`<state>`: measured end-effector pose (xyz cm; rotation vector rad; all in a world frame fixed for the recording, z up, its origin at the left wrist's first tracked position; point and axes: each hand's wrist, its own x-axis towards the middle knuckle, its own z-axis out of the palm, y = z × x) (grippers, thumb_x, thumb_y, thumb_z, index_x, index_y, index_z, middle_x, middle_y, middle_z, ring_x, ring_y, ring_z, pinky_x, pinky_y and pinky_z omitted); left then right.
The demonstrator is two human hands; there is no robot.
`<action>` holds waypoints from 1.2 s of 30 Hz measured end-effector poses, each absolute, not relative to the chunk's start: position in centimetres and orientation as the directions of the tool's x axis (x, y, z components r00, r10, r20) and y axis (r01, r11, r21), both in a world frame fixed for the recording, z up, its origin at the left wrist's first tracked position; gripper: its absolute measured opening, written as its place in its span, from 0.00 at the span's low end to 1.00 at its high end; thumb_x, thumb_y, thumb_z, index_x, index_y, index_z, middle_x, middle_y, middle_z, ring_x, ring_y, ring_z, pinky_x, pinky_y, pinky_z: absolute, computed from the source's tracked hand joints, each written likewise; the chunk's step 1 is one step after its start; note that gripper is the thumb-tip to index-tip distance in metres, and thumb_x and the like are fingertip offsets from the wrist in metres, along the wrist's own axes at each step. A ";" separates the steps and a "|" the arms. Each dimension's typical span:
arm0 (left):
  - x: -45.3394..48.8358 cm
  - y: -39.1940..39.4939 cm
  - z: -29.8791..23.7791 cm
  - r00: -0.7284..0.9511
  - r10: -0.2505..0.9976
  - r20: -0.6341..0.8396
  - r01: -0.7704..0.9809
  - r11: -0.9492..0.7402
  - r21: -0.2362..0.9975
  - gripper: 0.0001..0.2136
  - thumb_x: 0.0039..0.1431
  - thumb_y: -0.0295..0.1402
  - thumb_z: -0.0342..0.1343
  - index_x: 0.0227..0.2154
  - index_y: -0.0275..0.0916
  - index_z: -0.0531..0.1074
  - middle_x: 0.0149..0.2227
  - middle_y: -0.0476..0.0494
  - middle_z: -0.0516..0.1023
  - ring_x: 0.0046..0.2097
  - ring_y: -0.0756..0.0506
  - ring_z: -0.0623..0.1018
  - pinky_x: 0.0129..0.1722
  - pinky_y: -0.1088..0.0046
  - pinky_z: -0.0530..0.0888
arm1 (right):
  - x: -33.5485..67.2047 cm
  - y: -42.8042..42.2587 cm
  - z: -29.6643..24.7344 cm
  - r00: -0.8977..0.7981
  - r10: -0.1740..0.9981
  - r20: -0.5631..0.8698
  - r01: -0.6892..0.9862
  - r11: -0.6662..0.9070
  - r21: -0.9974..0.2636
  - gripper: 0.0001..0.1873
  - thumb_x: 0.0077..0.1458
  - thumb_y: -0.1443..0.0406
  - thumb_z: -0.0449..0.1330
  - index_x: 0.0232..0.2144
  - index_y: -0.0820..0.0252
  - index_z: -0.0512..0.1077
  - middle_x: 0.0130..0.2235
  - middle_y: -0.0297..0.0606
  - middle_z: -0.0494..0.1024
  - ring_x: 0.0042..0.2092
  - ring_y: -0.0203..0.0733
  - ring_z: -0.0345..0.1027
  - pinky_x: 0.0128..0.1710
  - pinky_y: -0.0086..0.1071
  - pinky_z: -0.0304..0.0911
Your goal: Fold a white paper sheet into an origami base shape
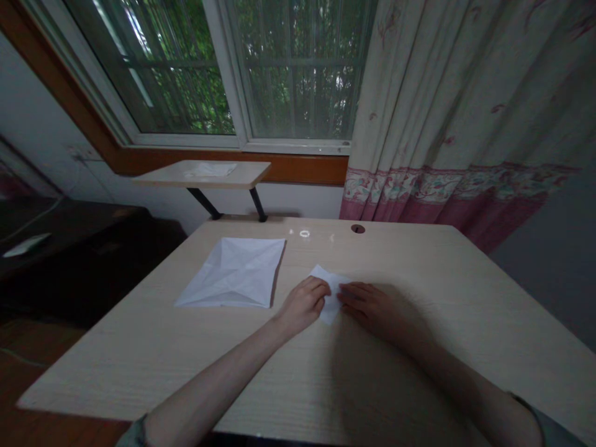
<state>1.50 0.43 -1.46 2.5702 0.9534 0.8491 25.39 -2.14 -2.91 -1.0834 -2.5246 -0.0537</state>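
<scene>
A small piece of folded white paper point(331, 308) lies on the desk between my two hands, with its corners poking out at the top and bottom. My left hand point(305, 303) is closed on the left side of this paper, fingers curled and thumb side toward the middle. From the right, my right hand point(370, 305) rests on the paper's other side with its fingers stretched out and lying low. The fingertips of both hands nearly meet over the paper. Left of my left hand lies a larger creased sheet of white paper point(242, 273), spread flat.
The pale wooden desk point(186, 366) carries a raised shelf point(161, 177) at its back left, with white paper point(212, 169) on top. A round cable hole point(358, 229) sits near the back edge. Behind are a window point(298, 74) and a long curtain point(442, 112).
</scene>
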 end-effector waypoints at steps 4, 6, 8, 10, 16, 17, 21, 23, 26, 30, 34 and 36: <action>1.5 0.2 -1.1 0.648 0.646 0.403 0.513 -0.761 0.397 0.05 0.60 0.29 0.58 0.39 0.40 0.74 0.43 0.45 0.79 0.46 0.43 0.76 0.49 0.67 0.73 | 25.5 -2.1 -3.1 -0.648 0.663 0.374 0.684 0.723 -0.097 0.16 0.66 0.68 0.53 0.52 0.55 0.76 0.54 0.41 0.79 0.54 0.46 0.73 0.56 0.43 0.69; 1.4 0.1 -0.8 0.680 0.626 0.381 0.524 -0.779 0.345 0.07 0.60 0.36 0.61 0.40 0.40 0.74 0.43 0.46 0.79 0.47 0.43 0.76 0.49 0.67 0.73 | 25.5 -2.2 -2.7 -0.665 0.658 0.354 0.673 0.733 -0.099 0.17 0.65 0.68 0.53 0.52 0.56 0.75 0.54 0.42 0.78 0.54 0.47 0.74 0.55 0.44 0.69; 1.3 0.2 -0.6 0.715 0.595 0.367 0.529 -0.804 0.273 0.09 0.62 0.41 0.60 0.40 0.41 0.74 0.43 0.48 0.79 0.46 0.44 0.77 0.47 0.68 0.72 | 25.6 -2.3 -2.2 -0.674 0.657 0.339 0.660 0.741 -0.123 0.18 0.65 0.68 0.53 0.53 0.57 0.75 0.55 0.44 0.77 0.55 0.48 0.73 0.56 0.46 0.69; 1.2 0.3 -0.4 0.746 0.559 0.362 0.530 -0.827 0.185 0.09 0.66 0.42 0.57 0.39 0.41 0.74 0.42 0.49 0.80 0.44 0.45 0.77 0.45 0.69 0.72 | 25.7 -2.4 -1.7 -0.683 0.653 0.327 0.644 0.750 -0.154 0.19 0.63 0.68 0.53 0.54 0.58 0.75 0.56 0.46 0.76 0.56 0.48 0.72 0.57 0.46 0.67; 1.3 0.4 -0.4 0.830 0.429 0.356 0.487 -0.869 -0.089 0.09 0.71 0.35 0.50 0.39 0.39 0.74 0.39 0.46 0.79 0.43 0.45 0.76 0.43 0.69 0.69 | 26.2 -2.1 -1.2 -0.747 0.610 0.264 0.595 0.791 -0.144 0.21 0.60 0.70 0.54 0.54 0.60 0.75 0.57 0.48 0.75 0.59 0.49 0.68 0.61 0.46 0.63; 1.4 0.4 -0.3 0.842 0.410 0.350 0.475 -0.872 -0.123 0.09 0.71 0.34 0.49 0.39 0.39 0.73 0.39 0.46 0.79 0.43 0.45 0.76 0.43 0.69 0.69 | 26.2 -2.1 -1.3 -0.750 0.609 0.260 0.594 0.792 -0.141 0.21 0.60 0.70 0.54 0.54 0.60 0.74 0.57 0.47 0.75 0.60 0.49 0.67 0.61 0.46 0.63; 1.4 0.3 -0.1 0.870 0.386 0.308 0.456 -0.866 -0.204 0.07 0.71 0.31 0.50 0.41 0.38 0.72 0.39 0.46 0.79 0.42 0.45 0.76 0.41 0.68 0.68 | 26.2 -2.3 -1.5 -0.728 0.633 0.262 0.621 0.771 -0.139 0.21 0.61 0.69 0.54 0.54 0.58 0.75 0.58 0.45 0.75 0.59 0.49 0.68 0.60 0.47 0.64; 1.4 0.2 0.1 0.874 0.392 0.286 0.457 -0.863 -0.214 0.05 0.69 0.30 0.51 0.42 0.38 0.72 0.40 0.46 0.79 0.42 0.44 0.76 0.40 0.68 0.68 | 26.1 -2.5 -1.6 -0.700 0.655 0.283 0.646 0.751 -0.139 0.21 0.61 0.68 0.53 0.55 0.58 0.74 0.57 0.45 0.75 0.58 0.49 0.70 0.58 0.49 0.65; 1.5 0.2 0.0 0.869 0.413 0.273 0.470 -0.861 -0.193 0.04 0.69 0.28 0.52 0.43 0.37 0.71 0.41 0.46 0.79 0.42 0.44 0.76 0.40 0.68 0.69 | 25.8 -2.6 -1.8 -0.657 0.676 0.334 0.674 0.725 -0.142 0.20 0.63 0.67 0.53 0.55 0.57 0.73 0.56 0.44 0.76 0.56 0.50 0.71 0.56 0.50 0.66; 1.6 0.3 -0.4 0.818 0.489 0.303 0.527 -0.848 -0.052 0.06 0.71 0.29 0.48 0.42 0.37 0.70 0.40 0.45 0.79 0.41 0.44 0.77 0.41 0.69 0.71 | 25.4 -2.6 -1.9 -0.641 0.673 0.369 0.685 0.718 -0.120 0.17 0.64 0.67 0.54 0.53 0.57 0.74 0.53 0.43 0.79 0.52 0.49 0.73 0.54 0.47 0.67; 1.6 0.3 -0.5 0.757 0.577 0.307 0.560 -0.814 0.152 0.09 0.73 0.33 0.45 0.41 0.37 0.69 0.39 0.44 0.78 0.42 0.45 0.78 0.42 0.70 0.73 | 25.1 -2.5 -2.0 -0.614 0.685 0.392 0.688 0.708 -0.157 0.13 0.63 0.69 0.55 0.47 0.55 0.77 0.47 0.40 0.81 0.46 0.46 0.74 0.50 0.43 0.69; 1.6 0.2 -0.4 0.751 0.584 0.308 0.539 -0.812 0.225 0.10 0.73 0.33 0.44 0.41 0.37 0.69 0.40 0.43 0.78 0.43 0.45 0.77 0.44 0.69 0.74 | 25.1 -2.5 -2.2 -0.594 0.684 0.424 0.672 0.711 -0.204 0.13 0.63 0.70 0.55 0.44 0.55 0.77 0.44 0.39 0.81 0.45 0.45 0.73 0.47 0.41 0.70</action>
